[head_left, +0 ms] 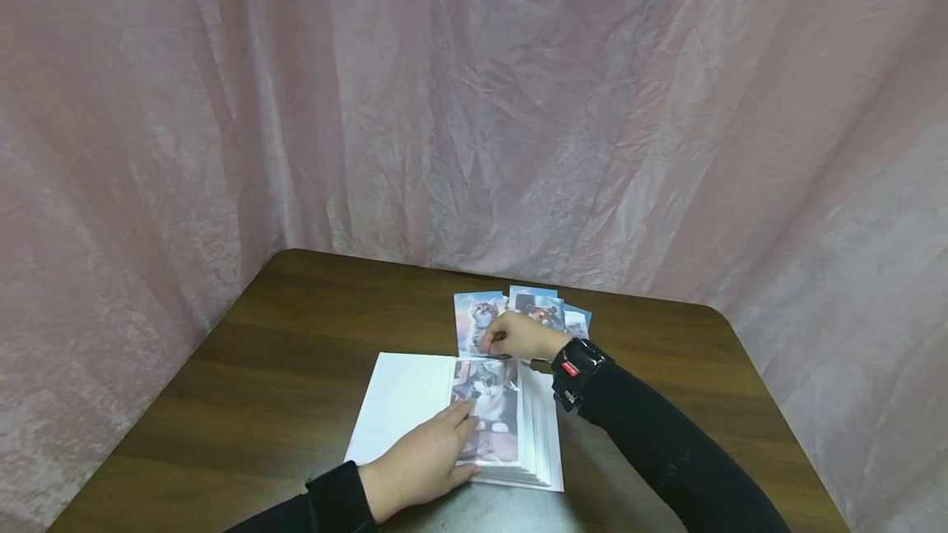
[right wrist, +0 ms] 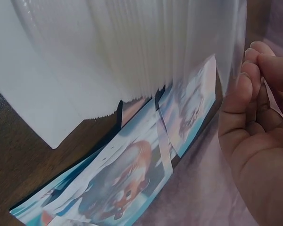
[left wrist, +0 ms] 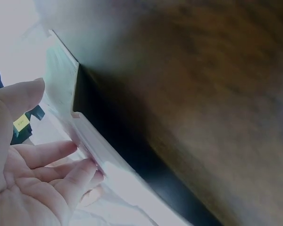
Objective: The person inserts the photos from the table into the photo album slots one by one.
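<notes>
An open photo album (head_left: 403,393) lies on the table, its white cover to the left and a thick stack of pages to the right. A kitten photo (head_left: 496,444) fills the clear sleeve of the top page. My left hand (head_left: 425,459) rests on that page's lower left with its fingers extended; in the left wrist view the fingers lie along the album's edge (left wrist: 118,165). At the top of the page, my right hand (head_left: 522,337) has thumb and fingertips brought together in a pinch, right at the edge of the clear sleeve (right wrist: 233,66).
Several loose animal photos lie overlapping behind the album, among them a kitten print (head_left: 474,315) and one with a brown animal (head_left: 544,312). The brown wooden table (head_left: 296,336) reaches back to a pink curtain (head_left: 481,105).
</notes>
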Demonstrator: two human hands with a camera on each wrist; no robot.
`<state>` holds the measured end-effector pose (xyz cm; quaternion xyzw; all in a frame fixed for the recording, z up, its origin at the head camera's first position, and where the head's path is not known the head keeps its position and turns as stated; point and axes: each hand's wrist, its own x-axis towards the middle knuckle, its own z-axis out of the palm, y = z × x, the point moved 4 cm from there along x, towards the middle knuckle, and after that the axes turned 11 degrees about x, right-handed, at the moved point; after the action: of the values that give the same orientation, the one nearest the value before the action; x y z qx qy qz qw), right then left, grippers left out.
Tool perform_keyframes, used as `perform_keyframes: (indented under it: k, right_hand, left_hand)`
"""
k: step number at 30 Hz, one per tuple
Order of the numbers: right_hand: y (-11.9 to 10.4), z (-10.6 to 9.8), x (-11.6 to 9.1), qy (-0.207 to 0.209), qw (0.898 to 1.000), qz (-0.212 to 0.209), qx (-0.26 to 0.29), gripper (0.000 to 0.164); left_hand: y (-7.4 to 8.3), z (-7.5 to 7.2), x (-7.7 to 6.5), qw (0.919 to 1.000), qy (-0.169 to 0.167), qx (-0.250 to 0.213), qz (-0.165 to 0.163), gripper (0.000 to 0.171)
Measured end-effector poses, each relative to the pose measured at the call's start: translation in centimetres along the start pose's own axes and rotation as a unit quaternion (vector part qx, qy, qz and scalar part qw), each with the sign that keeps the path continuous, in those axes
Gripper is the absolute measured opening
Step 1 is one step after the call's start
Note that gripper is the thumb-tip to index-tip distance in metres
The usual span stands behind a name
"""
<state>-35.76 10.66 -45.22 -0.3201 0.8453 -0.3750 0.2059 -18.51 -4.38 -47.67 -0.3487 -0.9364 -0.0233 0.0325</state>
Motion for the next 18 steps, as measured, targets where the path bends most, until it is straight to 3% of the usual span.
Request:
perform_keyframes:
  k: [12,18]
  right_hand:
    - [-0.2,-1.3,-1.5,0.008,1.000,0.026,0.011,0.013]
    - [0.1,-2.2,-1.9,0.029,0.999,0.029,-0.023,0.013]
  left_hand:
    - [0.4,-0.7,0.5,0.9977,0.060,0.003,0.031,0.051]
    - [0.6,-1.0,0.5,0.9962,0.079,-0.014,0.035,0.051]
